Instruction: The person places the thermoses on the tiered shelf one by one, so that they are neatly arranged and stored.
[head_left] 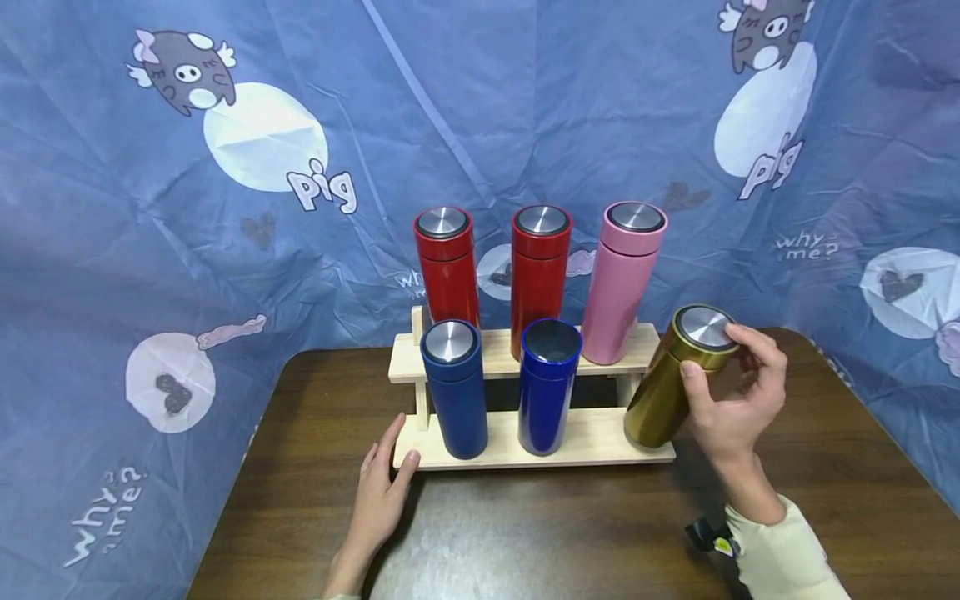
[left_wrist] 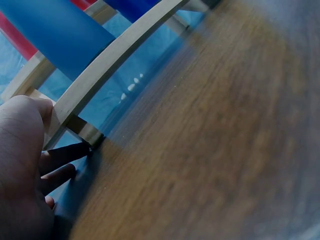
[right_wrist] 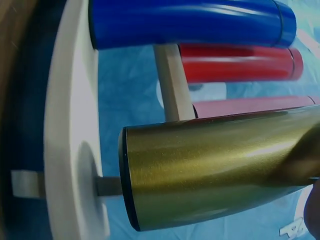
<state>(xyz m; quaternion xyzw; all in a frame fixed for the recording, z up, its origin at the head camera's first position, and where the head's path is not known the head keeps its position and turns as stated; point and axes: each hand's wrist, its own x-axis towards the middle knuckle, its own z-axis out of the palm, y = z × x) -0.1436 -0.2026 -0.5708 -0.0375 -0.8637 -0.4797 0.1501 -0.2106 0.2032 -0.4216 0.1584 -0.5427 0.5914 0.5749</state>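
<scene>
My right hand (head_left: 742, 396) grips a gold thermos flask (head_left: 671, 379) by its upper end, thumb on the near side. The flask leans, its top toward the right. In the right wrist view, a gap shows between the flask's base and the right end of the lower shelf. At the left end of the two-tier wooden rack (head_left: 502, 446), my left hand (head_left: 382, 492) holds the lower shelf. In the left wrist view its thumb lies against the shelf and other fingers reach below. A matte blue flask (head_left: 456, 400) and a glossy blue flask (head_left: 547, 400) stand on that shelf.
Two red flasks, one at the left (head_left: 450, 275) and one in the middle (head_left: 538, 275), and a pink flask (head_left: 622, 283) stand on the upper tier. Behind the brown table (head_left: 525, 533) hangs a blue printed cloth (head_left: 450, 100). A small black object (head_left: 705, 535) is beside my right sleeve.
</scene>
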